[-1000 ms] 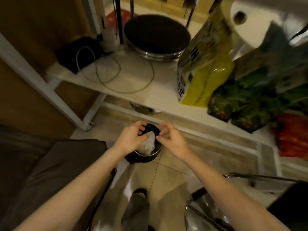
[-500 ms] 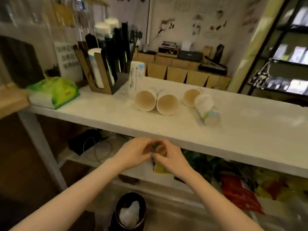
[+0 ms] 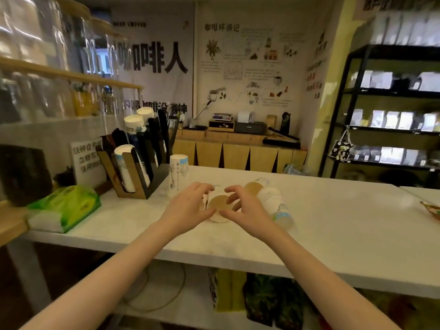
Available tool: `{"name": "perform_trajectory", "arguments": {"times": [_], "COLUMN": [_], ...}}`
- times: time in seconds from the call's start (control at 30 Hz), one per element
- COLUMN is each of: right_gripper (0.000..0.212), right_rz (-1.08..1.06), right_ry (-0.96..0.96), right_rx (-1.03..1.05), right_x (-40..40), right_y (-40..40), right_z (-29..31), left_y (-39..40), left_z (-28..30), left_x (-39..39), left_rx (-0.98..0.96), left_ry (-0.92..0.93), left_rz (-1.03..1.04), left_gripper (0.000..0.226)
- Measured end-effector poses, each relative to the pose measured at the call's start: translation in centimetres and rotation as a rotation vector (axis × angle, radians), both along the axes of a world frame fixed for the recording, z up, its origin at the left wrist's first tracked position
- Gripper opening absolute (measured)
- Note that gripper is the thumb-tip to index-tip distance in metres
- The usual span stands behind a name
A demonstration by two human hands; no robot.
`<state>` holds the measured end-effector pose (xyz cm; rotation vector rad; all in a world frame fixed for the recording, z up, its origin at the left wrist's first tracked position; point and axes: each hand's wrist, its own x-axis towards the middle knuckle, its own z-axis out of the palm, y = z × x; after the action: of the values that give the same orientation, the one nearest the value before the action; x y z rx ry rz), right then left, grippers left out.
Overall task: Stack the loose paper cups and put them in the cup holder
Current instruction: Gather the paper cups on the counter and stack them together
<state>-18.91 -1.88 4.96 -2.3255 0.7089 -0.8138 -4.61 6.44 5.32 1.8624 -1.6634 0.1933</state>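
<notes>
Several loose paper cups lie on their sides on the white counter (image 3: 333, 222). One paper cup (image 3: 218, 203) faces me with its brown inside showing. My left hand (image 3: 188, 207) and my right hand (image 3: 247, 207) curl around its rim from either side, thumbs touching its lower edge. A second cup (image 3: 252, 186) and a third white cup (image 3: 276, 202) lie just behind my right hand. Another cup (image 3: 178, 173) stands mouth-down beside the wooden cup holder (image 3: 133, 172), which holds several stacks of cups.
A green tissue pack (image 3: 64, 207) lies at the counter's left end. A printed sign (image 3: 87, 160) stands behind the holder. Bags (image 3: 269, 298) sit on the lower shelf. Black shelving (image 3: 390, 110) stands at the right, and a snack wrapper (image 3: 431, 208) lies at the counter's right edge.
My view rose from the bin on the floor to the counter. Both hands came up from below the counter's edge and closed around the lying cup.
</notes>
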Motion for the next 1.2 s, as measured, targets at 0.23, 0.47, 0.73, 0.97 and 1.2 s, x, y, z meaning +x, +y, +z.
{"name": "perform_trajectory", "arguments": {"times": [0.23,0.47,0.73,0.97,1.2], "right_gripper": [0.061,0.104,0.098,0.086,0.090], "right_rz": [-0.127,-0.324,-0.449,-0.472,-0.402], "right_ry": [0.099,0.232,0.188,0.045,-0.146], "right_rx": [-0.195,-0.204,-0.227,-0.158,-0.060], "right_x": [3.5,6.8,9.8,10.3,8.9], "right_y": [-3.6,-5.5,-6.4,-7.7,-10.4], "right_z": [-1.8,-7.2,-8.9,-8.0,-2.9], "left_y": [-3.5,-5.9,-7.5,-8.5,-9.0], "left_z": [-1.4,-6.7,-8.8,-8.7,-4.2], "left_x": [4.8,7.9,9.0,9.2,9.6], "left_rx": [-0.012,0.049,-0.028,-0.052,-0.209], "left_ry": [-0.040,-0.065,-0.202,-0.127,0.080], "left_rz": [0.159,0.181,0.172,0.169,0.057], "left_gripper": [0.065,0.084,0.070,0.077,0.091]}}
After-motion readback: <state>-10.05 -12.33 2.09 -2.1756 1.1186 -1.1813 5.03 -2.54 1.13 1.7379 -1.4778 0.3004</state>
